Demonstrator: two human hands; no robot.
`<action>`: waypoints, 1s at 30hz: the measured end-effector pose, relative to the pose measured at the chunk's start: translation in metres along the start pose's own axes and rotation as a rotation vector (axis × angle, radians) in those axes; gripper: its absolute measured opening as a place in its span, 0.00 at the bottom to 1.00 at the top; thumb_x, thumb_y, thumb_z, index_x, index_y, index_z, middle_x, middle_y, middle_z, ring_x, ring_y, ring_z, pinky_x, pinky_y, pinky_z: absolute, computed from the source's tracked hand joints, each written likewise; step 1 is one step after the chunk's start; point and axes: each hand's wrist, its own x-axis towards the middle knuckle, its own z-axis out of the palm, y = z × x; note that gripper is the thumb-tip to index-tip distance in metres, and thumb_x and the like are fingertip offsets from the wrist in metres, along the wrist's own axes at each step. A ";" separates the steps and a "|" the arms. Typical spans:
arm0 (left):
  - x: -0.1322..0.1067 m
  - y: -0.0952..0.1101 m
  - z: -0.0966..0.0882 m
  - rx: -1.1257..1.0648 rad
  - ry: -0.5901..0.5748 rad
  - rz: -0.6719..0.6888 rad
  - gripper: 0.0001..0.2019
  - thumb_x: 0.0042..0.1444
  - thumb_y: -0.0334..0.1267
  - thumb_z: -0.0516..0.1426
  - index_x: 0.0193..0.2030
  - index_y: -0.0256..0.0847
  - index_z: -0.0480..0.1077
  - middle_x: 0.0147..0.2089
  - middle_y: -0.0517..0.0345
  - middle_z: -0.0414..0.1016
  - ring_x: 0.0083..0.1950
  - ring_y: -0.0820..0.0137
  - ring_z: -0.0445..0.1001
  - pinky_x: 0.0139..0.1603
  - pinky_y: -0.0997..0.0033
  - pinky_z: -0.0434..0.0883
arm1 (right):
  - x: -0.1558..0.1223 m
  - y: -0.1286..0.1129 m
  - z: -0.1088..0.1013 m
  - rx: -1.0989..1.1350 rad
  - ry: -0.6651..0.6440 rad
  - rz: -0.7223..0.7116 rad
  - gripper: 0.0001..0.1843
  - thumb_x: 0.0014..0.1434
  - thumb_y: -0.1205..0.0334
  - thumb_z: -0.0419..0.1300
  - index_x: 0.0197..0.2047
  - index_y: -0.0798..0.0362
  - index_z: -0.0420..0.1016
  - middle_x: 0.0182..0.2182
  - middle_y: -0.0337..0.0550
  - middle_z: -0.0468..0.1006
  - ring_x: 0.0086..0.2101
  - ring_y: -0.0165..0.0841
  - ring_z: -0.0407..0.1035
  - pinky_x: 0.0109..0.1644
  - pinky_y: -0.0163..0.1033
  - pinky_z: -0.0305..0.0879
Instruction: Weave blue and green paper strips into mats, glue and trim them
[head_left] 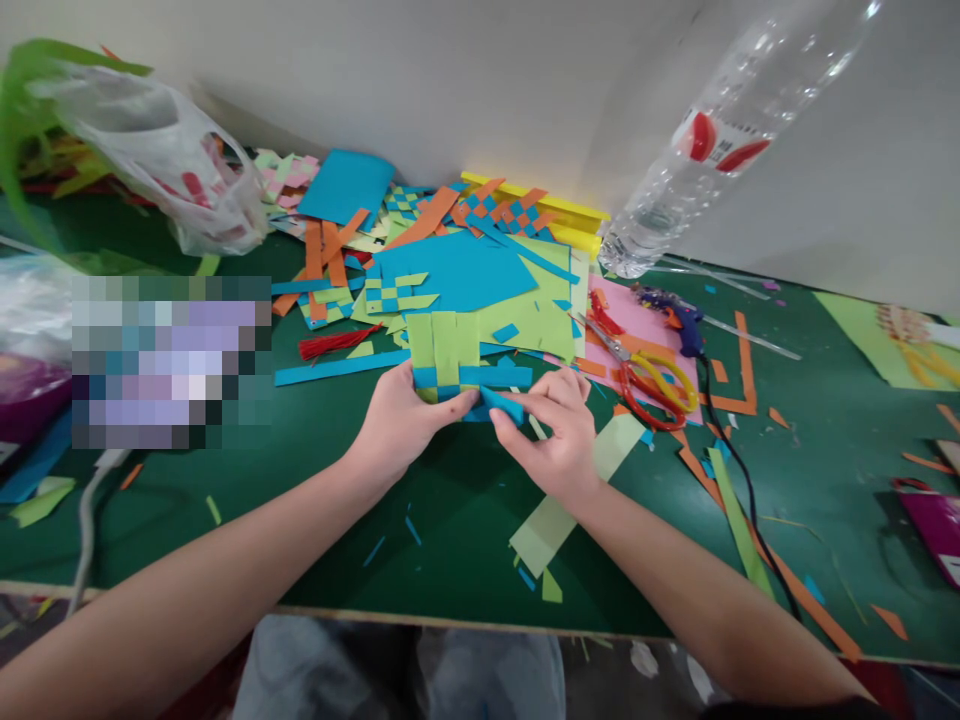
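A small weave of green and blue paper strips (448,350) is held up just above the table, its green strips upright and blue strips crossing them. My left hand (409,410) grips its lower left part, the thumb pressing on the front near the middle. At its right side my right hand (553,420) pinches a blue paper strip (504,402) between thumb and fingers, and that strip is folded at an angle. Another blue strip end juts out to the right above it. The fingers behind the weave are hidden.
Scissors (637,370) and a glue gun (679,318) lie to the right on pink paper. Blue sheets (450,270), woven pieces and scraps fill the back. A plastic bottle (720,140) stands back right; a bag (172,160) and a blurred-out device (172,360) are left.
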 end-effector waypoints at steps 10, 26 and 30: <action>0.000 -0.003 0.000 -0.024 0.012 0.012 0.25 0.38 0.44 0.71 0.45 0.37 0.75 0.47 0.49 0.80 0.47 0.58 0.78 0.49 0.61 0.76 | -0.001 -0.001 0.000 0.018 -0.020 -0.042 0.09 0.58 0.55 0.62 0.36 0.47 0.82 0.23 0.37 0.61 0.31 0.33 0.61 0.43 0.46 0.57; 0.001 -0.003 0.000 -0.123 0.016 0.011 0.26 0.39 0.44 0.71 0.45 0.36 0.73 0.48 0.48 0.79 0.49 0.57 0.78 0.51 0.59 0.75 | -0.004 -0.002 0.003 0.038 -0.092 -0.001 0.12 0.56 0.55 0.64 0.43 0.45 0.82 0.33 0.42 0.63 0.40 0.37 0.64 0.49 0.51 0.62; 0.000 -0.001 0.001 -0.124 0.029 -0.004 0.27 0.37 0.46 0.71 0.45 0.36 0.74 0.47 0.47 0.80 0.48 0.57 0.78 0.50 0.59 0.75 | -0.004 -0.002 0.003 0.028 -0.110 0.008 0.13 0.55 0.53 0.64 0.44 0.44 0.81 0.37 0.44 0.65 0.42 0.38 0.64 0.50 0.53 0.62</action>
